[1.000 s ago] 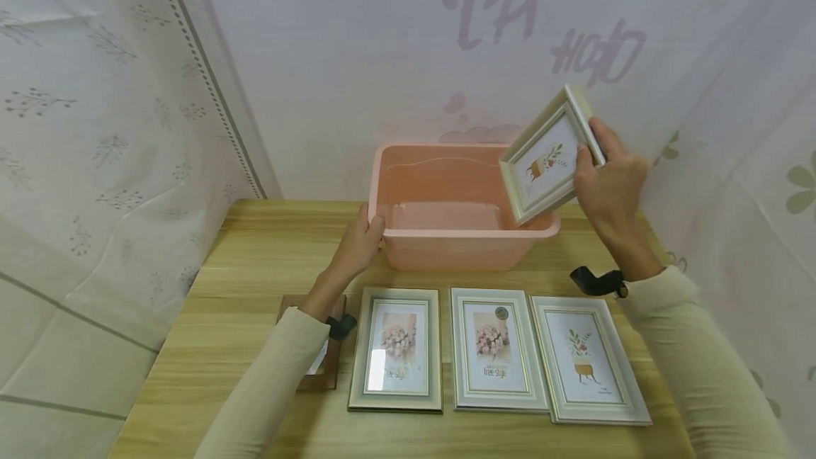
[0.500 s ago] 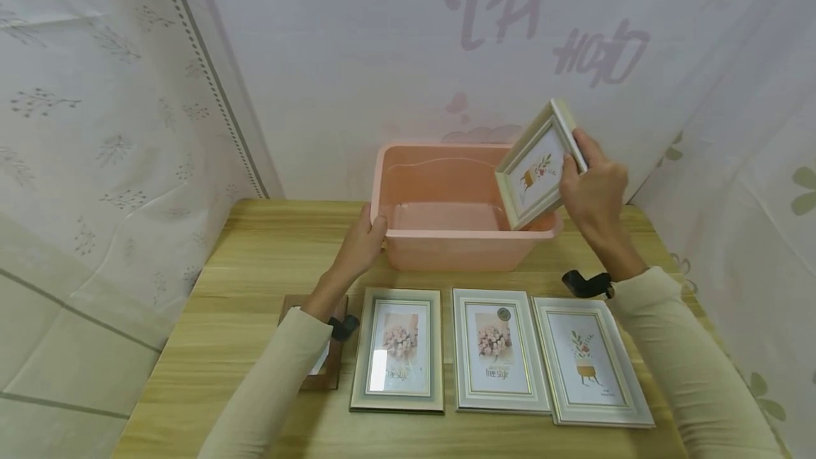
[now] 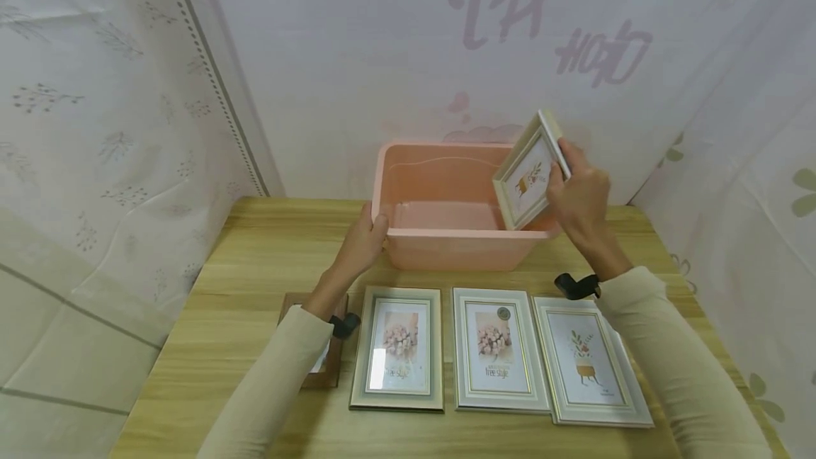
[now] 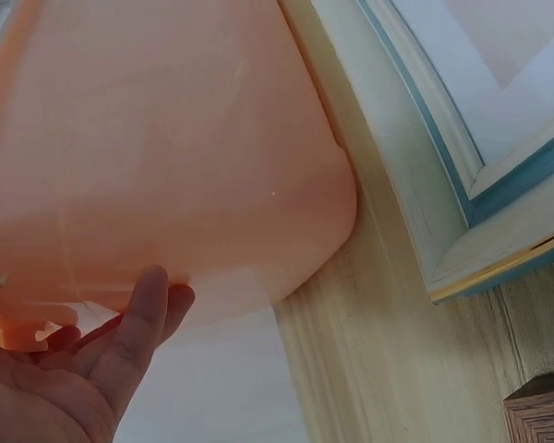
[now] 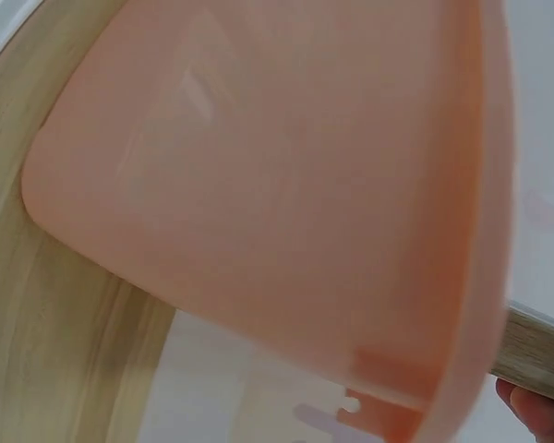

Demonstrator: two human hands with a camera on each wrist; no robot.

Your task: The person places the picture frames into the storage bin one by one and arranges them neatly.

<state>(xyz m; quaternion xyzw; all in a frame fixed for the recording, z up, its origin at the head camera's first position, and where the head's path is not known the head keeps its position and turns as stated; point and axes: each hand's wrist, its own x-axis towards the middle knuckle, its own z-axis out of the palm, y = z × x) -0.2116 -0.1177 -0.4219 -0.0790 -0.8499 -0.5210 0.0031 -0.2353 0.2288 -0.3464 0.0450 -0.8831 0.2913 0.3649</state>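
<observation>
Cream picture frame [image 3: 524,181], potted-plant print, tilted, gripped by right hand [image 3: 580,193]; left hand [image 3: 360,243] grips the pink tub [image 3: 455,251] near the back edge of the worktop [image 3: 268,246].

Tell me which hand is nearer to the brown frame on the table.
Left. The left hand holds the tub's left rim, just beyond the brown frame; the right hand is farther off, gripping a pale frame at the tub's right end.

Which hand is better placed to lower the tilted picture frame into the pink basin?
The right hand, probably: it grips the picture frame at the right end of the pink basin. The left hand holds the basin's left rim, so seems better suited to steadying it.
</observation>
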